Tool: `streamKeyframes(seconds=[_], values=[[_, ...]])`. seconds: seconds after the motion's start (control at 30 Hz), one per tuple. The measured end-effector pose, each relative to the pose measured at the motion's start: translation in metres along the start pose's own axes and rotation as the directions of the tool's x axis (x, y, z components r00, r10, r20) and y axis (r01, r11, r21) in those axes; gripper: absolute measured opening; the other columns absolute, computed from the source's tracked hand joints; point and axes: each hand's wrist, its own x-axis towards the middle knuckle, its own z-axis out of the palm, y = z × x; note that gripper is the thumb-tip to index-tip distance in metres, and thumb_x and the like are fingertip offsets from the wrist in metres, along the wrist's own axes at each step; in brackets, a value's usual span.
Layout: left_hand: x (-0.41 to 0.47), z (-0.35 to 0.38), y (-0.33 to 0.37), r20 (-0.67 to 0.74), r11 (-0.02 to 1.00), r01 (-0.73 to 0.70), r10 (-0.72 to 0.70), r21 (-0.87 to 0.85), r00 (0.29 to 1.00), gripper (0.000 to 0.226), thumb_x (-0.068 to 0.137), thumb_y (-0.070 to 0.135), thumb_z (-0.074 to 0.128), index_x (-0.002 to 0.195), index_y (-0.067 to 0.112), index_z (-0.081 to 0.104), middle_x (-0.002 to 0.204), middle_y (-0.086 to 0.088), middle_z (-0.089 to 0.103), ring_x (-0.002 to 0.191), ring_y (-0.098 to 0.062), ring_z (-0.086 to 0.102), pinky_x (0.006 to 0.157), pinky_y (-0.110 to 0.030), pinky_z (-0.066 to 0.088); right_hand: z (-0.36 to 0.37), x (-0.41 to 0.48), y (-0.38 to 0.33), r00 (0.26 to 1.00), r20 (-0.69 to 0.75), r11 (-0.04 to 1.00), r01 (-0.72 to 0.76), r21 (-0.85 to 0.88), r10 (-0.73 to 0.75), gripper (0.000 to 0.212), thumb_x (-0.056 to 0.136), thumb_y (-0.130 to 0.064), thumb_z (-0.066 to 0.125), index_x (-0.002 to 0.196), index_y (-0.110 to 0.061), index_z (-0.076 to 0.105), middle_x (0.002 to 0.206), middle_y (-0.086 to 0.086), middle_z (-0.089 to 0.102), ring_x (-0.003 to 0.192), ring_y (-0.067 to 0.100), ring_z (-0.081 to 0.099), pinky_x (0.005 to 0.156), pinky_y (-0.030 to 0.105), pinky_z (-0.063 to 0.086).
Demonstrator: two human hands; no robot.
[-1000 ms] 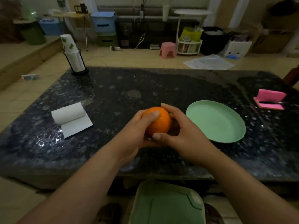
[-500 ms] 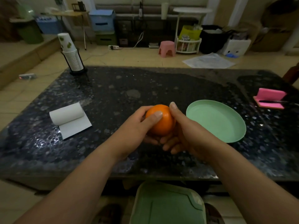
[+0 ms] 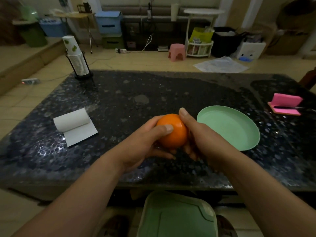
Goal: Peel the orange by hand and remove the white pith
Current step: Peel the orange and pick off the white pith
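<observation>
A whole orange (image 3: 174, 134) with smooth unbroken peel is held between both hands just above the dark speckled table (image 3: 119, 103). My left hand (image 3: 145, 144) grips it from the left, thumb laid across its front and fingers curled underneath. My right hand (image 3: 201, 135) holds its right side, thumb tip pressed on the top of the fruit and fingers under it. The orange's underside and far side are hidden.
An empty pale green plate (image 3: 239, 139) lies just right of my hands. A paper towel roll (image 3: 73, 122) lies at the left, a stack of paper cups (image 3: 77, 62) stands at the back left, and a pink sponge with a knife (image 3: 285, 105) sits at the right. A green bin (image 3: 176, 218) stands below the table's front edge.
My right thumb has slid from the orange's lower front up onto its top. The fruit has turned a little within both hands.
</observation>
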Motion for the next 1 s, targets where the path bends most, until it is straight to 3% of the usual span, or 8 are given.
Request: streamKeyframes(seconds=[0.13, 0.23, 0.3, 0.43, 0.53, 0.63, 0.77, 1.0], values=[[0.001, -0.002, -0.001, 0.010, 1.000, -0.007, 0.007, -0.007, 1.000, 0.054, 0.088, 0.042, 0.070, 0.141, 0.036, 0.059, 0.138, -0.016, 0.062, 0.114, -0.039, 0.071, 0.091, -0.047, 0.061, 0.000, 0.004, 0.002, 1.000, 0.002, 0.999, 0.006, -0.048, -0.006, 0.075, 0.092, -0.088, 0.031, 0.088, -0.021, 0.066, 0.064, -0.001, 0.068, 0.058, 0.012, 0.064, 0.069, 0.034, 0.052], [0.004, 0.002, -0.004, -0.047, 1.000, -0.014, 0.016, 0.022, 0.999, 0.052, 0.087, 0.045, 0.068, 0.138, 0.035, 0.059, 0.136, -0.016, 0.062, 0.109, -0.038, 0.073, 0.088, -0.047, 0.063, 0.000, 0.006, 0.004, 0.998, 0.066, 1.000, -0.002, 0.013, 0.001, 0.070, 0.089, -0.089, 0.034, 0.124, -0.036, 0.063, 0.108, -0.002, 0.074, 0.097, 0.017, 0.075, 0.092, 0.043, 0.061], [0.006, 0.008, -0.007, -0.075, 0.999, -0.016, 0.019, 0.031, 0.997, 0.049, 0.088, 0.047, 0.065, 0.135, 0.033, 0.059, 0.132, -0.017, 0.063, 0.102, -0.037, 0.074, 0.084, -0.047, 0.063, 0.002, 0.005, 0.006, 0.989, 0.149, 0.982, -0.005, 0.191, -0.024, 0.070, 0.085, -0.088, 0.046, 0.131, -0.039, 0.063, 0.122, 0.004, 0.073, 0.105, 0.024, 0.076, 0.095, 0.049, 0.062], [0.008, 0.019, -0.009, -0.151, 0.995, -0.061, 0.072, 0.077, 0.986, 0.033, 0.101, 0.043, 0.055, 0.130, 0.028, 0.060, 0.123, -0.012, 0.067, 0.092, -0.027, 0.076, 0.071, -0.038, 0.062, 0.011, 0.001, 0.008, 0.987, 0.130, 0.949, 0.051, 0.311, -0.096, 0.056, 0.087, -0.071, 0.065, 0.133, -0.040, 0.061, 0.130, 0.006, 0.069, 0.107, 0.027, 0.077, 0.091, 0.052, 0.064], [0.009, 0.020, -0.009, -0.166, 0.990, -0.076, 0.095, 0.119, 0.981, 0.042, 0.091, 0.046, 0.055, 0.128, 0.028, 0.060, 0.120, -0.011, 0.067, 0.090, -0.025, 0.075, 0.068, -0.035, 0.061, 0.014, 0.002, 0.006, 0.990, 0.104, 0.938, 0.054, 0.342, -0.095, 0.044, 0.094, -0.059, 0.066, 0.131, -0.037, 0.062, 0.127, 0.009, 0.069, 0.104, 0.031, 0.077, 0.089, 0.054, 0.065], [0.008, 0.020, -0.009, -0.173, 0.991, -0.064, 0.084, 0.116, 0.981, 0.046, 0.087, 0.048, 0.055, 0.129, 0.029, 0.059, 0.123, -0.012, 0.066, 0.096, -0.029, 0.073, 0.067, -0.033, 0.061, 0.017, 0.004, 0.006, 0.993, 0.064, 0.940, 0.075, 0.334, -0.102, 0.036, 0.097, -0.055, 0.065, 0.128, -0.036, 0.063, 0.123, 0.007, 0.070, 0.101, 0.030, 0.078, 0.085, 0.054, 0.066], [0.009, 0.021, -0.013, -0.188, 0.993, -0.065, 0.083, 0.100, 0.979, 0.025, 0.106, 0.039, 0.052, 0.126, 0.026, 0.059, 0.121, -0.013, 0.067, 0.096, -0.030, 0.074, 0.067, -0.033, 0.060, 0.022, 0.006, 0.007, 0.995, 0.029, 0.941, 0.084, 0.327, -0.099, 0.030, 0.100, -0.050, 0.063, 0.126, -0.035, 0.064, 0.121, 0.005, 0.069, 0.099, 0.026, 0.077, 0.081, 0.052, 0.067], [0.014, 0.024, -0.018, -0.214, 0.999, -0.013, 0.020, 0.034, 0.977, 0.029, 0.108, 0.042, 0.053, 0.130, 0.024, 0.061, 0.126, -0.013, 0.067, 0.104, -0.034, 0.074, 0.071, -0.041, 0.065, 0.032, 0.012, 0.015, 0.996, -0.073, 0.950, 0.078, 0.302, -0.058, 0.024, 0.098, -0.051, 0.063, 0.118, -0.037, 0.066, 0.120, 0.002, 0.068, 0.106, 0.025, 0.072, 0.082, 0.059, 0.065]])
